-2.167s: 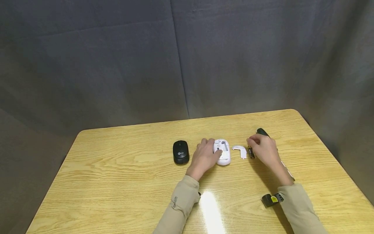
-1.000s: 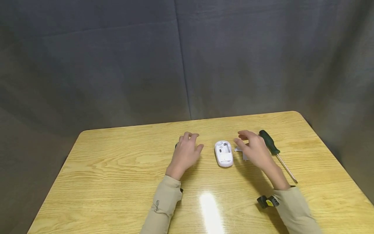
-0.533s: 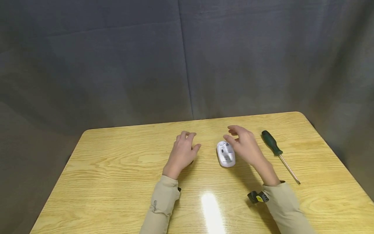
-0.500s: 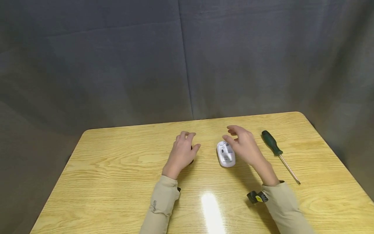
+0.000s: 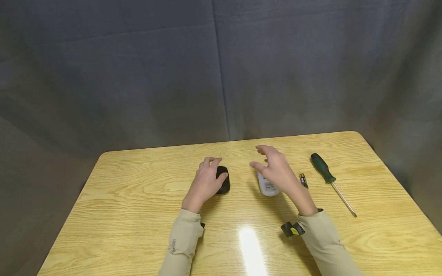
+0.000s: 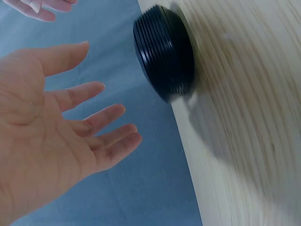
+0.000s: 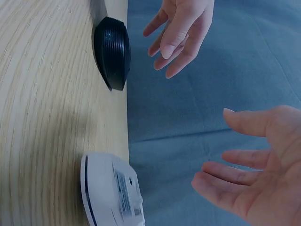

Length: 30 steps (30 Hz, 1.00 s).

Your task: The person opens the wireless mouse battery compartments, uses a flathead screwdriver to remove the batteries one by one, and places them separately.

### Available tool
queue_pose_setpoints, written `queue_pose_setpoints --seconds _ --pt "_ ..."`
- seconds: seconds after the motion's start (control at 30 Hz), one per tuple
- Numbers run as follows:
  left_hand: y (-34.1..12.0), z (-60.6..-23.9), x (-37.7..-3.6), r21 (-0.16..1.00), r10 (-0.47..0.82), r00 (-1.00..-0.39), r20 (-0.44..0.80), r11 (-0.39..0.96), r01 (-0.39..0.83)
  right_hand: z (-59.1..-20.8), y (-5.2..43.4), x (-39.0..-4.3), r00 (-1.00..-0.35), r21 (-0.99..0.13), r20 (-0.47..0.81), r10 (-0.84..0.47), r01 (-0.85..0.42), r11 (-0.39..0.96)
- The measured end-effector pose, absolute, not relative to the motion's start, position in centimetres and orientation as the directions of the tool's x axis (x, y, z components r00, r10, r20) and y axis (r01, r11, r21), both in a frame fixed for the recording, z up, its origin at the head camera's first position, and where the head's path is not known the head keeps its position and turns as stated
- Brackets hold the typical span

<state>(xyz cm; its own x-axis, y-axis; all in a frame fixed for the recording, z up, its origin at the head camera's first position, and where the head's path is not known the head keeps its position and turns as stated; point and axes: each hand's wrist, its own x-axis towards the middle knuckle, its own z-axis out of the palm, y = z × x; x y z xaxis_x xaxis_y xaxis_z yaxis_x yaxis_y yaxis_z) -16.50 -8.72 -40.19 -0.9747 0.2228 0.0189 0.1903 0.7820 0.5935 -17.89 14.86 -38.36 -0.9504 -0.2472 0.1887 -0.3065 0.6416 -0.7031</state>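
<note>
My left hand (image 5: 208, 175) hovers with straight fingers just left of a black mouse (image 5: 223, 183), apart from it; the left wrist view shows the open palm (image 6: 101, 117) clear of the mouse (image 6: 164, 56). My right hand (image 5: 271, 165) floats open above a white mouse (image 5: 268, 188) that lies underside up with its label showing. The right wrist view has the right hand (image 7: 237, 176) empty, the white mouse (image 7: 110, 193) below it, and the black mouse (image 7: 113, 52) and the left hand (image 7: 181, 33) beyond.
A small battery (image 5: 303, 180) lies right of the white mouse. A green-handled screwdriver (image 5: 322, 168) lies further right, its shaft pointing at the near right edge. All rest on a wooden table (image 5: 138, 214) before a grey cloth backdrop.
Both hands have drifted left. The left hand let go of the white mouse and went over the black one. The right hand left the battery, which now lies bare, and the loose white cover is out of sight.
</note>
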Motion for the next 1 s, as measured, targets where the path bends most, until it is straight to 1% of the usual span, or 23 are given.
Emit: queue_pose_setpoints --seconds 0.37,0.6,0.73,0.8,1.0 --pt "-10.8 -40.3 -16.4 0.596 0.181 -0.983 -0.014 0.791 0.137 -38.7 12.8 -18.3 -0.937 -0.683 0.168 -0.305 -0.334 0.649" --pt "-10.9 -40.7 -16.4 0.569 0.222 -0.973 -0.060 0.809 0.149 -39.7 11.9 -18.1 -0.928 -0.677 0.109 -0.356 -0.331 0.657" --pt "-11.2 -40.9 -16.4 0.556 0.228 -0.970 -0.080 0.818 0.146 -40.2 11.2 -18.0 -0.913 -0.673 0.096 -0.397 -0.353 0.650" --pt "-11.5 -40.9 -16.4 0.562 0.237 -0.966 -0.100 0.815 0.142 -40.3 10.6 -18.1 -0.900 -0.661 0.096 -0.425 -0.377 0.649" --pt "-12.0 -40.9 -16.5 0.604 0.288 -0.944 -0.159 0.785 0.138 -40.6 8.9 -18.0 -0.859 -0.627 0.040 -0.510 -0.419 0.657"
